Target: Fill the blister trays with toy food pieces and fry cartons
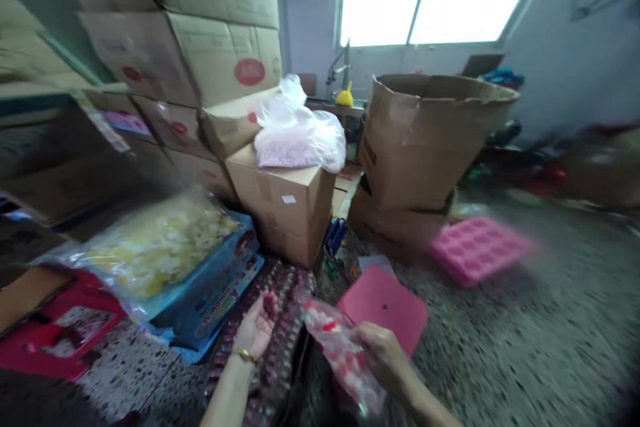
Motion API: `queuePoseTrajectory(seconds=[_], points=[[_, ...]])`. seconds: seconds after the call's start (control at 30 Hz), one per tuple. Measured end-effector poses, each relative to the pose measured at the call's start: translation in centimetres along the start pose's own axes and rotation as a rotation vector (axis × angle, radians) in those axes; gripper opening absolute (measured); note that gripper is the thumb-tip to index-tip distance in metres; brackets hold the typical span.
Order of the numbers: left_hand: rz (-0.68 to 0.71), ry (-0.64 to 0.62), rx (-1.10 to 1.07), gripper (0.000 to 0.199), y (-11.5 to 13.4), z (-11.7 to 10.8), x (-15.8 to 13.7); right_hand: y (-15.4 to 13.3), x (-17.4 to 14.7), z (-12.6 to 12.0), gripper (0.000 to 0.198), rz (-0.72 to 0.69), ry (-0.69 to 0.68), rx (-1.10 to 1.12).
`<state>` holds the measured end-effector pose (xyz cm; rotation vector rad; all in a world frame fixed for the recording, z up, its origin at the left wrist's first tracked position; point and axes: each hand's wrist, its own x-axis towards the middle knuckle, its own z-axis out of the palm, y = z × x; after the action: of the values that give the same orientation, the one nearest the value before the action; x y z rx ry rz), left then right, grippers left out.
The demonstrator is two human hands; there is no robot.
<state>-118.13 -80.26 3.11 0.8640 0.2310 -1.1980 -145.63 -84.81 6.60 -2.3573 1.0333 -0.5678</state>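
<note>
My right hand is closed on the neck of a clear plastic bag of small red and white pieces. It hangs in front of a pink square stool top. My left hand, with a gold bracelet at the wrist, is turned palm up over rows of small purplish, shiny pieces. Its fingers curl beside something small and dark red, too blurred to name. A blue printed packet lies left of that hand, with a clear bag of yellow and white pieces on top.
Stacked cartons rise at the back left. A white plastic bag rests on a closed carton. Behind the stool stands a tall open carton. A pink moulded tray is at right, and a red stool at far left.
</note>
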Motion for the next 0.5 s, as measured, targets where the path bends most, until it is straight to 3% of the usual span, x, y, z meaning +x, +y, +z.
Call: queuePoseTrajectory(seconds=[0.1, 0.27, 0.37, 0.5], points=[[0.042, 0.139, 0.016, 0.017, -1.1, 1.4, 0.2, 3.3, 2.5, -2.7, 0.029, -0.024, -0.078, -0.050], [0.045, 0.184, -0.039, 0.013, -3.9, 1.5, -0.5, 5.1, 7.1, -9.9, 0.034, -0.118, -0.181, -0.046], [0.033, 0.230, -0.054, 0.011, -4.8, -0.1, -1.0, 4.6, 10.0, -14.4, 0.032, -0.150, -0.187, 0.014], [0.053, 0.304, -0.059, 0.009, -5.0, -4.1, -1.7, 3.5, 13.5, -18.6, 0.017, -0.135, -0.115, 0.137]])
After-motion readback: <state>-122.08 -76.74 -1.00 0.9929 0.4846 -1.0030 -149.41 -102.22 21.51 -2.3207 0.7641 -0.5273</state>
